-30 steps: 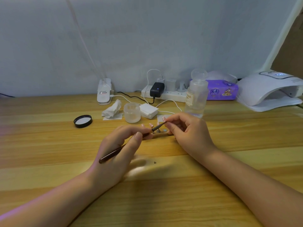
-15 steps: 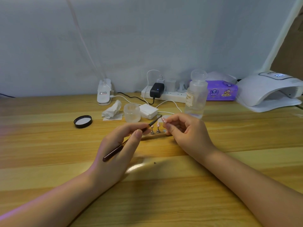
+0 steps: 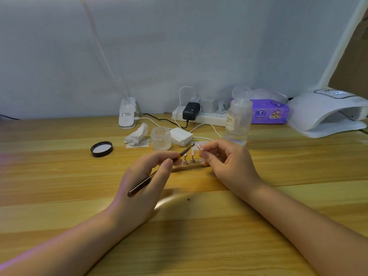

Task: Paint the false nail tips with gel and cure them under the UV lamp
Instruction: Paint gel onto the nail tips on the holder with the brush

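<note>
Your left hand gripped the brush in curled fingers, its bristles raised just left of the nail tip pinched in your right hand. You would have done well, I judge, to brace both wrists on the tabletop and stroke thinly. Below both sets of fingers stood the holder; the UV lamp sat well right of them.

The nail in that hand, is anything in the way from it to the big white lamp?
The right hand pinches a nail tip. The lamp sits far right, its opening showing. A clear bottle stands just behind the hand, to the left of that path. Otherwise only bare table lies between.
</note>
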